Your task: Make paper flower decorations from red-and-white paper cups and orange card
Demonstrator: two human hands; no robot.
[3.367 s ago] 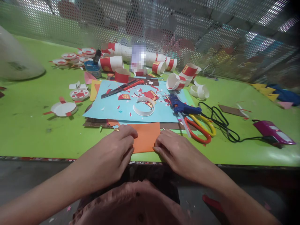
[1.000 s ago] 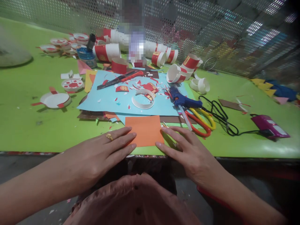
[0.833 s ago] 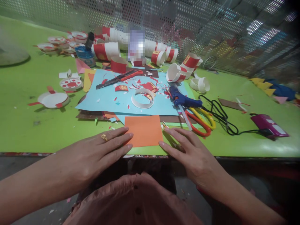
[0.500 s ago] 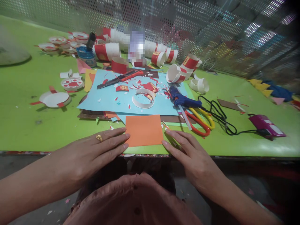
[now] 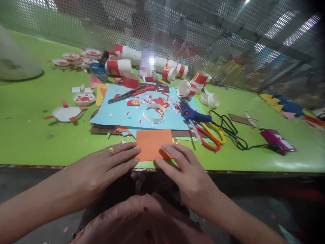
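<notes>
An orange sheet of paper (image 5: 149, 140) lies at the table's front edge. My left hand (image 5: 106, 164), with a gold ring, rests flat with its fingertips on the sheet's left edge. Across the sheet's right part reach the fingers of my right hand (image 5: 186, 169), stretched out and a little apart. Just beyond is a light blue sheet (image 5: 119, 117) strewn with red and white scraps. On it lie a white paper ring (image 5: 146, 118) and a black and red cutting tool (image 5: 130, 94). To the right, a blue glue gun (image 5: 195, 115) lies against scissors with red and yellow handles (image 5: 215, 145).
Cut paper cups (image 5: 122, 67) and a blue jar (image 5: 98, 72) stand at the back. White discs with red tabs (image 5: 67, 114) lie on the left. A black cord runs from the glue gun to a purple box (image 5: 278, 139) on the right. Perforated mesh (image 5: 101, 27) rises behind.
My right hand has moved left, from the orange sheet's right edge onto the sheet. My left hand stays at the left edge. The camera view has shifted slightly.
</notes>
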